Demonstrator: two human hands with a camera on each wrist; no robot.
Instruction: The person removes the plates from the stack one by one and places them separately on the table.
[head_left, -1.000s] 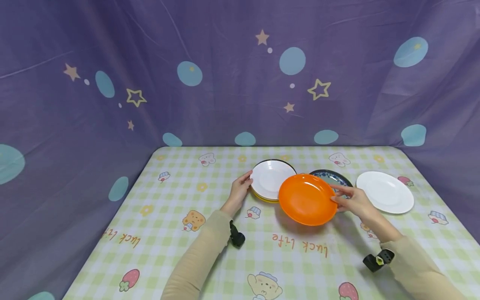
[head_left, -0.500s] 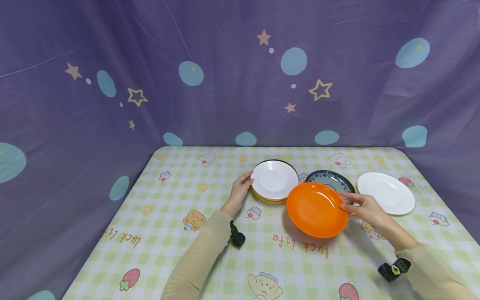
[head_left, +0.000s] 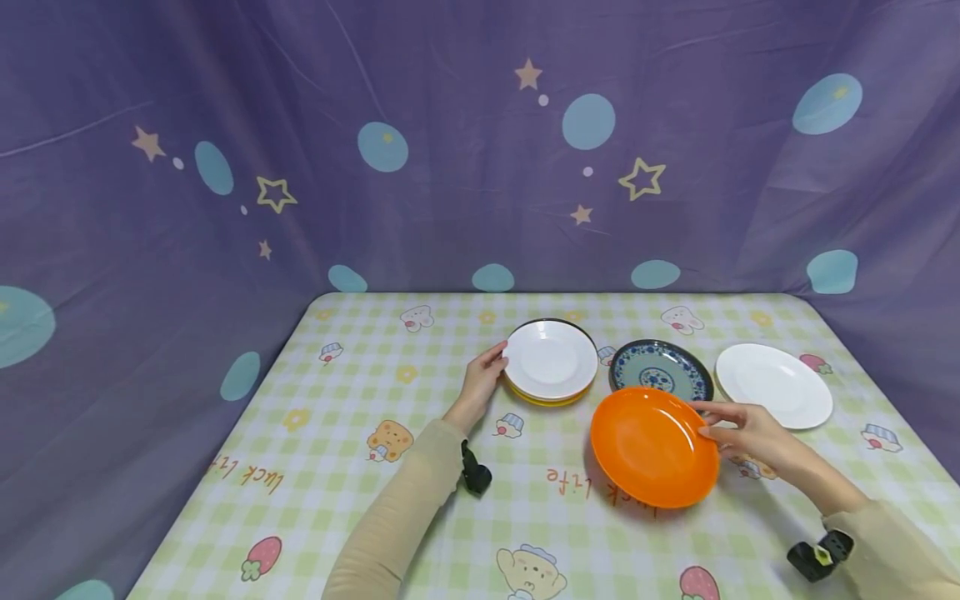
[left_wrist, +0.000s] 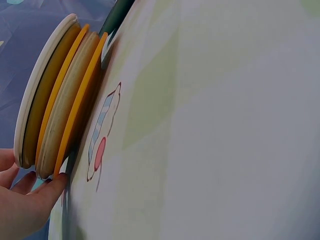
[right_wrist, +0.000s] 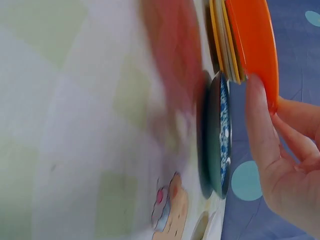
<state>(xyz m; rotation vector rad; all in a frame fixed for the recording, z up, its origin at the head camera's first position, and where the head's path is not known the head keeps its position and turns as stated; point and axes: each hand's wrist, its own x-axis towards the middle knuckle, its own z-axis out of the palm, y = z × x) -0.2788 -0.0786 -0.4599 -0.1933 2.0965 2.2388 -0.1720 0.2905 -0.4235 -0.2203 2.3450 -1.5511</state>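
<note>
My right hand [head_left: 753,435] pinches the right rim of an orange plate [head_left: 654,447], thumb on one face and fingers on the other in the right wrist view. The plate is held above the cloth, in front of a blue-patterned plate [head_left: 660,367]. My left hand [head_left: 478,385] touches the left edge of a stack topped by a white plate with a dark rim [head_left: 550,360]. Seen from the left wrist, the stack has several layers, white [left_wrist: 40,85] and yellow [left_wrist: 82,100] among them, and the left fingers rest against its edge.
A white plate [head_left: 774,386] lies at the right, beside the blue-patterned one. In the right wrist view, the blue-patterned plate [right_wrist: 223,135] has another dark plate edge under it. A checked cloth [head_left: 360,500] covers the table, and a purple curtain [head_left: 465,217] hangs behind and at the left.
My right hand has moved the orange plate right and towards the front, away from the stack, uncovering more of the blue-patterned plate. My left hand has stayed at the stack.
</note>
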